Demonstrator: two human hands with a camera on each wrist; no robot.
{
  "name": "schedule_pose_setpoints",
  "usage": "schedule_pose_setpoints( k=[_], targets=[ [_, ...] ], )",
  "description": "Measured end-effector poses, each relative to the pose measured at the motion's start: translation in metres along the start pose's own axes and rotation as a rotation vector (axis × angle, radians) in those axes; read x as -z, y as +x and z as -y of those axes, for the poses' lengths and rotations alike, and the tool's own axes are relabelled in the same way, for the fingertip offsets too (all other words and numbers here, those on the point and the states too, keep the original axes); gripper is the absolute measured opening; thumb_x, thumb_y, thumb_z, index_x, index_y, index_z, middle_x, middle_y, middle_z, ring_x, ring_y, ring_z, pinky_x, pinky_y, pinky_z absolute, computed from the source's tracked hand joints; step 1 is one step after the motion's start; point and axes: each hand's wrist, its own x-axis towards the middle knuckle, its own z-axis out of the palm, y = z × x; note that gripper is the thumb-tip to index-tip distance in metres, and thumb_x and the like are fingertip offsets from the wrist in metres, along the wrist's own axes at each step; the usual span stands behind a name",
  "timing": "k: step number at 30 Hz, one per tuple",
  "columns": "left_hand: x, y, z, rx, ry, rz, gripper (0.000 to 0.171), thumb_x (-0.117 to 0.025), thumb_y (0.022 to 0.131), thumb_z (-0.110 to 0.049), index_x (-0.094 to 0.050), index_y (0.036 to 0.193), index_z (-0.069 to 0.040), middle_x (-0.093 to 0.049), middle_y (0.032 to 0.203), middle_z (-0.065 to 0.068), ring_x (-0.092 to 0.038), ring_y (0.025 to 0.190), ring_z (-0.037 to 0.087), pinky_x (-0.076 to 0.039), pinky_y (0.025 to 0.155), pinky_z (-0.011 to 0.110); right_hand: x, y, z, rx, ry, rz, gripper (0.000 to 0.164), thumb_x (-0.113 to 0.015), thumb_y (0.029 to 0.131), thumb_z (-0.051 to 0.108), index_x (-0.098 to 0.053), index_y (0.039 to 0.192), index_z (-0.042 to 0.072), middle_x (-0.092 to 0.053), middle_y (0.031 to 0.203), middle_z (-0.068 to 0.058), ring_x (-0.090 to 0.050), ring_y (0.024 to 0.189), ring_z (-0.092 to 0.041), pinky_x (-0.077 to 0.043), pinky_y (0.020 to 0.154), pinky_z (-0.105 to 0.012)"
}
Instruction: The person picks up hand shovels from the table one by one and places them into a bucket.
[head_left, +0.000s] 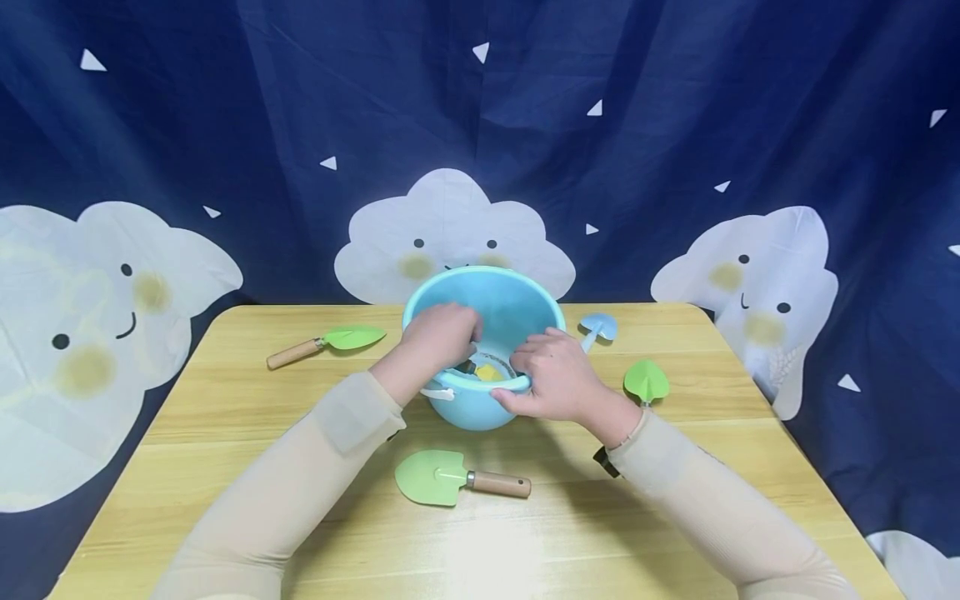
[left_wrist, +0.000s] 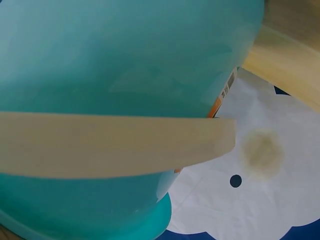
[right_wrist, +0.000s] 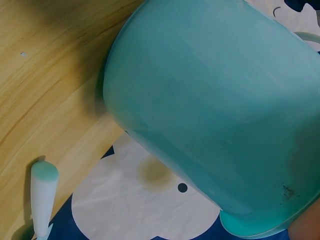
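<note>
A light blue bucket (head_left: 480, 408) stands at the middle of the table, its mouth leaning toward me. My left hand (head_left: 444, 327) reaches over the near rim into it with bent fingers; the fingertips are hidden, and I cannot tell whether they hold anything. Close below that hand lies a small dark piece (head_left: 467, 367), and beside it a yellow piece (head_left: 489, 372) rests on the bucket's bottom. My right hand (head_left: 555, 375) grips the right front rim, thumb outside and fingers over the edge. The bucket's pale handle (left_wrist: 100, 145) crosses its side in the left wrist view.
On the wooden table (head_left: 225, 433), a green trowel (head_left: 431, 479) lies in front of the bucket and a narrower green trowel (head_left: 352, 337) to its left. To the right are a small blue shovel (head_left: 600, 327) and a green heart-shaped shovel (head_left: 647, 381). A cloud-print curtain (head_left: 480, 108) hangs behind.
</note>
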Motion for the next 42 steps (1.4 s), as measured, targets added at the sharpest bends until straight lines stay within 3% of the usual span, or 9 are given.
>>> schedule_pose_setpoints(
  k=[4,7,12,21,31,42],
  targets=[
    [0.0,0.0,0.001,-0.012,-0.017,-0.029,0.016,-0.067,0.091,-0.012,-0.068,0.077,-0.019,-0.062,0.073,-0.002,-0.054,0.07,0.018,-0.046,0.065,0.032,0.0,0.001,0.0,0.006,0.001,-0.01,0.065,-0.025,0.094,0.073,-0.035,0.057,0.021,-0.033,0.055,0.01,-0.029,0.051,-0.012,-0.027,0.053,-0.032],
    [0.001,0.0,0.001,-0.018,-0.04,-0.049,0.008,-0.067,0.093,-0.014,-0.075,0.092,-0.017,-0.069,0.086,-0.001,-0.061,0.08,0.019,-0.051,0.076,0.034,0.0,0.001,0.0,0.004,0.002,-0.015,0.064,-0.025,0.094,0.073,-0.034,0.057,0.021,-0.033,0.055,0.01,-0.029,0.051,-0.012,-0.027,0.053,-0.032],
    [0.002,0.001,0.001,-0.032,-0.097,-0.11,0.019,-0.07,0.094,-0.018,-0.075,0.112,-0.013,-0.073,0.109,0.0,-0.067,0.104,0.019,-0.052,0.092,0.038,0.0,0.001,0.001,0.004,0.005,-0.018,0.064,-0.026,0.094,0.072,-0.035,0.056,0.021,-0.032,0.055,0.01,-0.029,0.05,-0.012,-0.027,0.052,-0.032],
    [0.004,-0.004,0.0,-0.086,-0.146,-0.227,0.021,-0.073,0.093,-0.021,-0.076,0.112,-0.013,-0.074,0.104,-0.001,-0.068,0.101,0.019,-0.052,0.09,0.036,0.0,0.0,0.001,0.001,0.0,-0.013,0.065,-0.026,0.094,0.073,-0.035,0.056,0.02,-0.033,0.055,0.01,-0.03,0.05,-0.012,-0.027,0.052,-0.032],
    [0.005,-0.017,-0.001,-0.132,-0.176,-0.345,0.019,-0.072,0.094,-0.022,-0.075,0.111,-0.014,-0.073,0.108,-0.002,-0.067,0.104,0.017,-0.052,0.091,0.035,0.001,0.0,0.0,-0.006,-0.007,0.001,0.065,-0.025,0.093,0.073,-0.037,0.056,0.021,-0.033,0.055,0.01,-0.03,0.051,-0.012,-0.026,0.053,-0.032],
    [0.008,-0.039,0.003,-0.231,-0.18,-0.458,0.023,-0.071,0.094,-0.025,-0.074,0.114,-0.016,-0.072,0.109,-0.003,-0.065,0.107,0.018,-0.052,0.092,0.036,0.001,0.001,0.0,-0.006,-0.014,0.01,0.065,-0.024,0.094,0.073,-0.039,0.056,0.021,-0.037,0.055,0.01,-0.033,0.051,-0.012,-0.028,0.053,-0.032]
  ],
)
